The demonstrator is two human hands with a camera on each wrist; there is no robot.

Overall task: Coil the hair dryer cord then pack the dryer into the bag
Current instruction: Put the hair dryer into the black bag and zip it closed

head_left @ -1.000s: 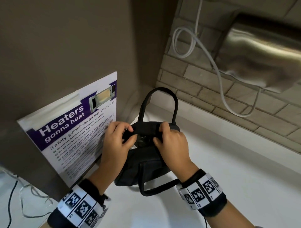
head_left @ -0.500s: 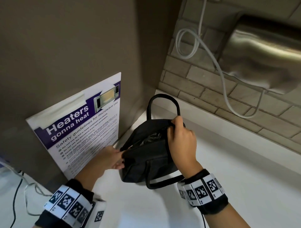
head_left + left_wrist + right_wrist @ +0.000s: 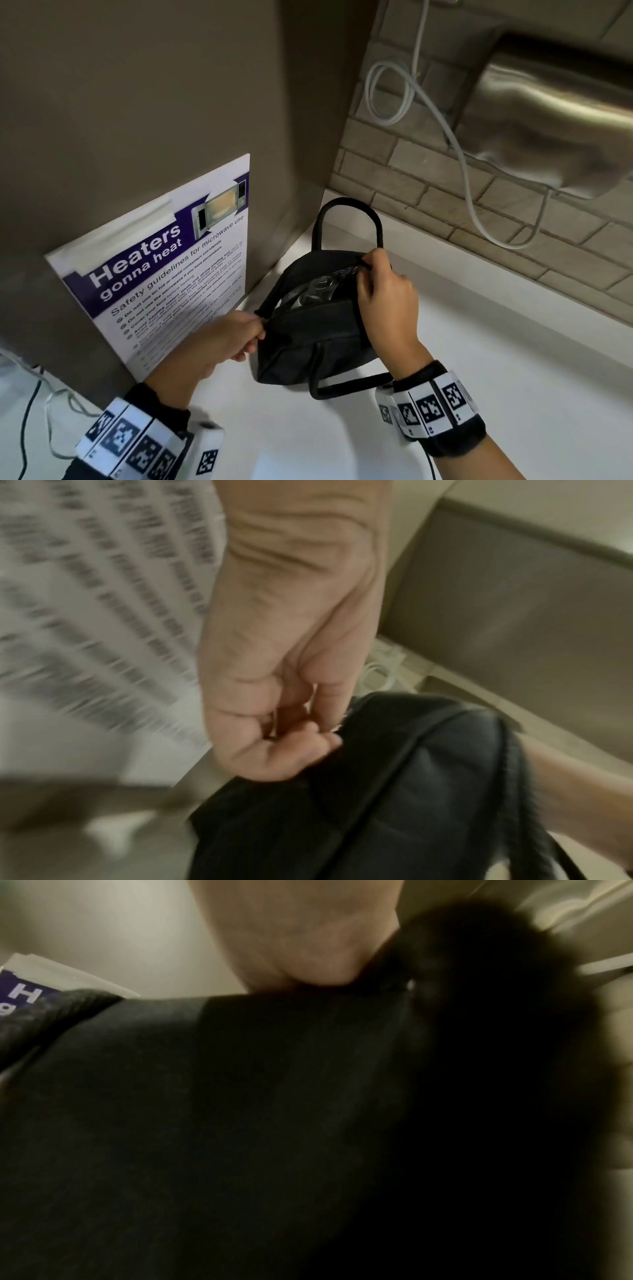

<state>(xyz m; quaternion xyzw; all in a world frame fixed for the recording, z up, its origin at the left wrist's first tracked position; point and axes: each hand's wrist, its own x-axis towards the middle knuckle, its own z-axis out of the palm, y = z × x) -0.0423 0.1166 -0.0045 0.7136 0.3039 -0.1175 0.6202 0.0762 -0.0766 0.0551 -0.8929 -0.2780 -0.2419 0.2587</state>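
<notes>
A black fabric bag (image 3: 308, 339) with two loop handles sits on the white counter (image 3: 513, 359) in the corner. Through its open top a dark, shiny part of the hair dryer (image 3: 317, 291) shows inside. My left hand (image 3: 236, 337) pinches the bag's left end at the opening, seen close in the left wrist view as bag (image 3: 394, 791) and left hand (image 3: 287, 723). My right hand (image 3: 383, 294) grips the far right edge of the opening. The right wrist view is filled by dark bag (image 3: 274, 1123) fabric.
A microwave safety poster (image 3: 164, 274) leans on the brown panel at the left. A steel hand dryer (image 3: 565, 113) and its looping white cable (image 3: 445, 113) hang on the brick wall behind. Thin cables (image 3: 37, 404) lie at the lower left.
Both hands were together at the middle of the bag's top. My left hand has moved to the bag's left end, my right to the far right edge, and the opening has stretched wider.
</notes>
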